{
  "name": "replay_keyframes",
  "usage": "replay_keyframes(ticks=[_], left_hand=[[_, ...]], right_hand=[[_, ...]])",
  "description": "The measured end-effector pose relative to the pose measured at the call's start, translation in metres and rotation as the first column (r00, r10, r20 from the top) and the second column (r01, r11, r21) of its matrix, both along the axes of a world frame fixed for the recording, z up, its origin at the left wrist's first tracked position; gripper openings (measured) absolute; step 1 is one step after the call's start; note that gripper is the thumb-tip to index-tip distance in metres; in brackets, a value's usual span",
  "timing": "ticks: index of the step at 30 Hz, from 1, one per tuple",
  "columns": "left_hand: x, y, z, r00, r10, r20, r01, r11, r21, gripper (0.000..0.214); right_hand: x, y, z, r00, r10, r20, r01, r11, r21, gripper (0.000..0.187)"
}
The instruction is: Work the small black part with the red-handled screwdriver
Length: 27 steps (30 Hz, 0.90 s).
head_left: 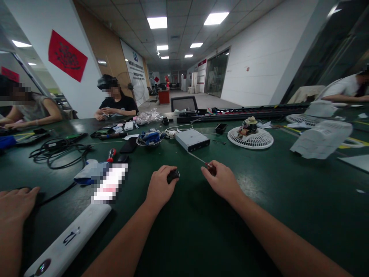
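While the fingers of the left hand [160,186] are closed round a small black object [173,176], those of the right hand [222,177] grip a screwdriver [211,169], its thin shaft pointing away from them to the near side of the drive [191,138]; whether the tip touches, I cannot tell. That drive lies flat on the bench [184,227], beyond the fingers of both hands and between them. Beyond the right fingers, to their right, lies a fan grille [259,142]; beyond the left fingers, to their left, a bowl [149,145] holds blue cloth [150,137]
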<state>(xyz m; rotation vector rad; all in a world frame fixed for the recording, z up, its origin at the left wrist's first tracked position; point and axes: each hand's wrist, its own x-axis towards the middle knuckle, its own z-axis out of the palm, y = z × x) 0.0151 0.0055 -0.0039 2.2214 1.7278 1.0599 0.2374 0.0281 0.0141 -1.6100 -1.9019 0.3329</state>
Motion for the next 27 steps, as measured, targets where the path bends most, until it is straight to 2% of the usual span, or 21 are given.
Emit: replay_keyframes(ticks=[4, 5, 7, 9, 11, 17, 27], left_hand=[[-0.001, 0.002, -0.003, 1.000, 0.007, -0.017, -0.009, 0.996, -0.086, 0.035], [-0.001, 0.002, -0.003, 1.000, 0.001, -0.027, -0.003, 0.995, -0.100, 0.035], [-0.001, 0.002, -0.004, 0.999, -0.022, -0.045, 0.016, 0.993, -0.117, 0.034], [-0.001, 0.002, -0.004, 0.998, -0.037, -0.053, 0.030, 0.991, -0.127, 0.034], [-0.001, 0.002, -0.004, 0.998, -0.032, -0.056, 0.024, 0.990, -0.140, 0.035], [-0.002, 0.001, -0.002, 0.998, -0.021, -0.063, 0.009, 0.982, -0.188, 0.036], [-0.001, 0.001, -0.004, 0.996, -0.013, -0.083, -0.003, 0.980, -0.199, 0.046]], right_hand=[[0.009, 0.015, -0.010, 0.993, -0.069, 0.091, 0.058, 0.992, 0.114, 0.018], [0.012, 0.019, -0.012, 0.989, -0.074, 0.129, 0.060, 0.992, 0.109, 0.016], [0.019, 0.025, -0.014, 0.981, -0.052, 0.189, 0.050, 0.999, 0.015, 0.009], [0.024, 0.030, -0.015, 0.977, -0.005, 0.215, 0.022, 0.997, -0.079, 0.008], [0.028, 0.032, -0.014, 0.976, 0.034, 0.217, -0.008, 0.993, -0.118, 0.009], [0.025, 0.027, -0.009, 0.967, 0.069, 0.244, -0.039, 0.991, -0.125, 0.017], [0.023, 0.024, -0.007, 0.967, 0.079, 0.240, -0.051, 0.992, -0.119, 0.019]])
